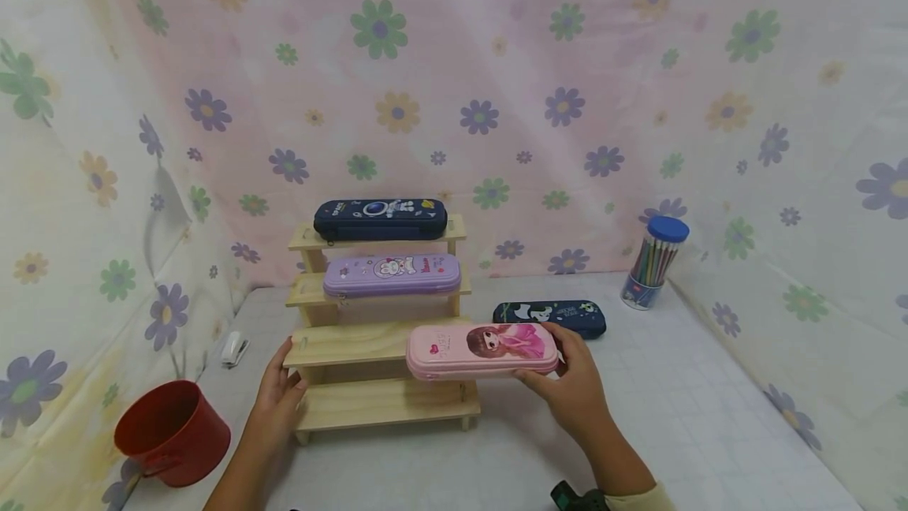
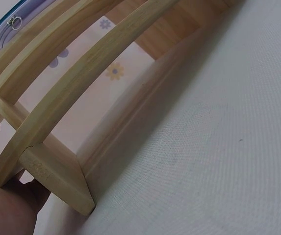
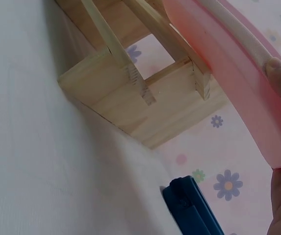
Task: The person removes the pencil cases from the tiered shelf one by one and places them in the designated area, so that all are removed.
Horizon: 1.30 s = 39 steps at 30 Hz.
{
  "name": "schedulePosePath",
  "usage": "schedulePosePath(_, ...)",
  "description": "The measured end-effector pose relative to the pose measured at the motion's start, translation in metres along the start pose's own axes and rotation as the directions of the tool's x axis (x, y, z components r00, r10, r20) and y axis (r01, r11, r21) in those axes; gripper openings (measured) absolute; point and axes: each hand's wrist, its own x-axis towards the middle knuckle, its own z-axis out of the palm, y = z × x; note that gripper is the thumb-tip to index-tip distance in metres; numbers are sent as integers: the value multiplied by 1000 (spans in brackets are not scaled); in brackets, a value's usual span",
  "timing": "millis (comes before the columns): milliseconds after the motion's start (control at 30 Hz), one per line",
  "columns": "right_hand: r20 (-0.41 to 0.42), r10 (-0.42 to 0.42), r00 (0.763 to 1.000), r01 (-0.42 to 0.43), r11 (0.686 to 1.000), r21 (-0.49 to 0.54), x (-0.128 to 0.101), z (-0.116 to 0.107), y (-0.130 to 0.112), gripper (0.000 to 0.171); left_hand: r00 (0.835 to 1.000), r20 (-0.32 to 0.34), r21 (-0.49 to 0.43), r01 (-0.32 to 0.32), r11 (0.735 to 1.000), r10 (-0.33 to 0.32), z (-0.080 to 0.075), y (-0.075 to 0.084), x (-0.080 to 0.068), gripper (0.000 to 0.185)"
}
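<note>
A stepped wooden rack (image 1: 355,345) stands mid-table. Its top step carries a navy pencil case (image 1: 381,219), the step below a purple one (image 1: 392,274). My right hand (image 1: 567,377) grips the right end of a pink pencil case (image 1: 482,350) with a girl printed on it, held over the right part of the third step and overhanging its end. In the right wrist view the pink case (image 3: 228,73) fills the upper right above the rack's side (image 3: 130,93). My left hand (image 1: 278,393) holds the rack's left end, fingers around the wood (image 2: 42,122).
A second dark blue pencil case (image 1: 549,317) lies on the table right of the rack. A clear tube of pencils with a blue lid (image 1: 654,262) stands at the back right. A red bucket (image 1: 173,432) and a small white stapler (image 1: 232,349) sit at the left. Floral cloth walls surround the table.
</note>
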Motion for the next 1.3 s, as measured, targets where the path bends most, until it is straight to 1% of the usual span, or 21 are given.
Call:
schedulePosePath(200,-32,-4,999,3,1000,-26,0,-6,2,91,997,12,-7,-80,997,80,0,-3,0,73)
schedulePosePath(367,-52,8,999,-10,999,-34,1,-9,7,91,994,19,-7,-105,994,105,-1,-3,-1,73)
schedulePosePath(633,-56,1,998,-4,999,-47,5,-15,17,94,998,13,-13,-62,998,62,-1,-1,-2,74)
schedulePosePath(733,-64,-4,998,1,999,-55,8,-19,22,93,997,17,-15,-80,997,80,-1,-2,-2,73)
schedulePosePath(833,-70,-3,998,-2,998,-70,9,-24,26,92,995,14,3,-95,995,95,0,-2,-1,73)
schedulePosePath(967,-68,15,998,-20,997,-73,12,-32,31,92,996,9,13,-90,996,90,-1,-1,-1,73)
schedulePosePath(1133,-50,48,998,-51,997,-56,15,-42,37,94,998,8,6,-65,998,65,-1,-1,-1,73)
schedulePosePath(1200,-48,64,997,-67,996,-57,16,-46,39,94,999,6,-2,-40,999,40,0,0,-1,73)
schedulePosePath(1233,-49,72,996,-75,995,-59,16,-48,41,95,999,6,5,-42,999,42,0,0,-1,73)
schedulePosePath(1300,-47,88,995,-91,994,-63,18,-51,43,97,1000,5,-2,-25,1000,25,-1,1,-1,74)
